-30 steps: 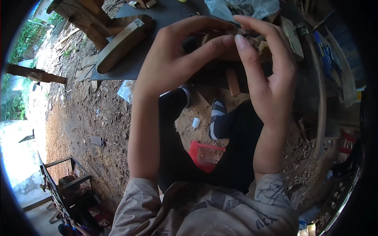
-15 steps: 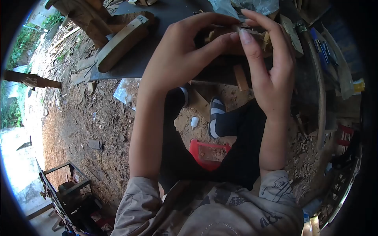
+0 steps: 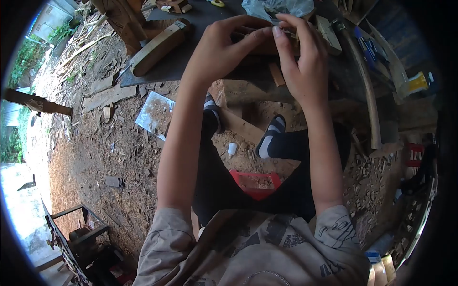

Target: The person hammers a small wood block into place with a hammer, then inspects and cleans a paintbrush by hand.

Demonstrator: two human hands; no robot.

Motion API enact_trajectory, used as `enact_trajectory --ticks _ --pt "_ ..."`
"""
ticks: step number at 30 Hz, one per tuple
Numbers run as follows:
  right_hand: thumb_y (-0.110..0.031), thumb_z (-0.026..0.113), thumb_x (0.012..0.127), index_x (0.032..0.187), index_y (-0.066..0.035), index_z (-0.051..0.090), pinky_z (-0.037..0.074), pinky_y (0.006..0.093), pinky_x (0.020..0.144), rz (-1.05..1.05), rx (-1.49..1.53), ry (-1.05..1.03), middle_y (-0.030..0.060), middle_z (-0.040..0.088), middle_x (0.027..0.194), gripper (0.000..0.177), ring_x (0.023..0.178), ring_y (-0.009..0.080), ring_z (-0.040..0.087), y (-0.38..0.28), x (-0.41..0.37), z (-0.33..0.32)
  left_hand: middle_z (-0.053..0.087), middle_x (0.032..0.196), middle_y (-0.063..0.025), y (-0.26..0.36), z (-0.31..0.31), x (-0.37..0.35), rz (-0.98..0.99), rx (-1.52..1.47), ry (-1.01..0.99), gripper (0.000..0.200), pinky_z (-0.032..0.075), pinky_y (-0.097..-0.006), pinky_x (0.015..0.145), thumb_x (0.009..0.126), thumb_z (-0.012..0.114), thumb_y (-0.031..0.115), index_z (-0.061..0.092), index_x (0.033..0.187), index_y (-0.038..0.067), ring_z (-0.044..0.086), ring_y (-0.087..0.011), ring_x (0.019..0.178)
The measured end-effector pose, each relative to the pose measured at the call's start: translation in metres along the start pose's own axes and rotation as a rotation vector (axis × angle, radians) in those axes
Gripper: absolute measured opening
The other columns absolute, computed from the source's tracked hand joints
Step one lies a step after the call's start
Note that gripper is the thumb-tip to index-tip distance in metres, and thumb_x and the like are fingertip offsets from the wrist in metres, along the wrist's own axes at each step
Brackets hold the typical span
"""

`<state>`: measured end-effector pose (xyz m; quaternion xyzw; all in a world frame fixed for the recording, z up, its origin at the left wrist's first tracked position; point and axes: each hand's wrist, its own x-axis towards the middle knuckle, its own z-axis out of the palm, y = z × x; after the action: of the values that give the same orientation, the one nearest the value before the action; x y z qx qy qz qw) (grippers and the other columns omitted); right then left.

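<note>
A: Location of the brown wooden piece (image 3: 264,46)?
B: Behind the hands, near the desk (image 3: 200,18) edge. Mostly hidden; outline unreadable. Resting or lifted: cannot tell.
A: State of the grip?
B: Left hand (image 3: 220,47) and right hand (image 3: 304,59) curl inward, thumb tips close together. Cannot tell whether either grasps the piece or something smaller; fingers mask the contact.
A: Nearest neighbours?
B: Short wooden strip (image 3: 275,75) just below the hands, at the desk's near edge. Plastic bag (image 3: 260,8) beyond the fingers, cut off by the frame top.
A: Edges and room?
B: Dark desktop shows between left hand and curved wooden block (image 3: 157,50); that block reaches the near edge. To the right, pale block (image 3: 328,35), then long wooden handle (image 3: 367,90), well apart from the right wrist. Dark lens rim swallows the corners.
</note>
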<state>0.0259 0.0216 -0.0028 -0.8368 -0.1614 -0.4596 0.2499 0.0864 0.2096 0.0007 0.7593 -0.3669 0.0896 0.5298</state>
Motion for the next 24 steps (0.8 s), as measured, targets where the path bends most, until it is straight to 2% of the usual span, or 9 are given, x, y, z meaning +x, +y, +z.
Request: enact_trajectory --ticks 1,8,17,20,24 --pt "-0.023 0.065 0.104 0.123 -0.008 0.069 0.053 0.0389 0.091 0.052 0.073 -0.02 0.01 0.074 0.107 0.025 0.103 0.027 0.071 -0.0129 0.0034 -0.0049 0.077 0.103 -0.0094 0.0005 0.0006 0.0001 -0.032 -0.029 -0.005 0.036 0.056 -0.0297 0.088 0.102 0.071 0.029 0.074 0.126 0.003 0.072 -0.0128 0.098" --pt "-0.023 0.066 0.102 0.119 -0.009 0.071 0.053 0.0388 0.09 0.054 0.02 0.011 0.0083 0.074 0.106 0.022 0.101 0.0278 0.071 -0.0142 0.0005 -0.0042 0.077 0.103 -0.0097 0.0028 0.0009 -0.0012 -0.051 -0.012 -0.011 0.036 0.057 -0.0282 0.087 0.102 0.07 0.028 0.073 0.127 0.002 0.072 -0.0127 0.097" --pt "-0.025 0.066 0.103 0.114 -0.008 0.072 0.054 0.038 0.087 0.012 0.048 0.001 0.009 0.074 0.106 0.022 0.1 0.0287 0.071 -0.0115 0.0022 -0.005 0.078 0.106 -0.0106 0.0 0.0009 -0.0036 0.026 0.066 -0.008 0.036 0.057 -0.0294 0.09 0.103 0.069 0.026 0.072 0.129 0.003 0.073 -0.0135 0.102" --pt "-0.026 0.065 0.103 0.114 -0.008 0.072 0.054 0.0377 0.085 0.066 0.074 -0.017 0.0092 0.073 0.105 0.022 0.098 0.0288 0.071 -0.0168 0.0021 -0.0054 0.079 0.098 -0.0149 0.0038 -0.0004 -0.0048 0.047 0.066 0.051 0.046 0.06 -0.034 0.079 0.097 0.074 0.044 0.077 0.119 0.004 0.078 -0.0231 0.087" --pt "-0.027 0.065 0.103 0.113 -0.008 0.073 0.054 0.0377 0.084 0.055 0.06 -0.016 0.0085 0.073 0.105 0.022 0.097 0.0286 0.071 -0.0152 0.002 -0.0061 0.079 0.097 -0.0148 -0.0011 0.0028 -0.0028 0.078 0.052 0.069 0.044 0.059 -0.0333 0.077 0.097 0.074 0.042 0.077 0.12 0.004 0.078 -0.0214 0.085"
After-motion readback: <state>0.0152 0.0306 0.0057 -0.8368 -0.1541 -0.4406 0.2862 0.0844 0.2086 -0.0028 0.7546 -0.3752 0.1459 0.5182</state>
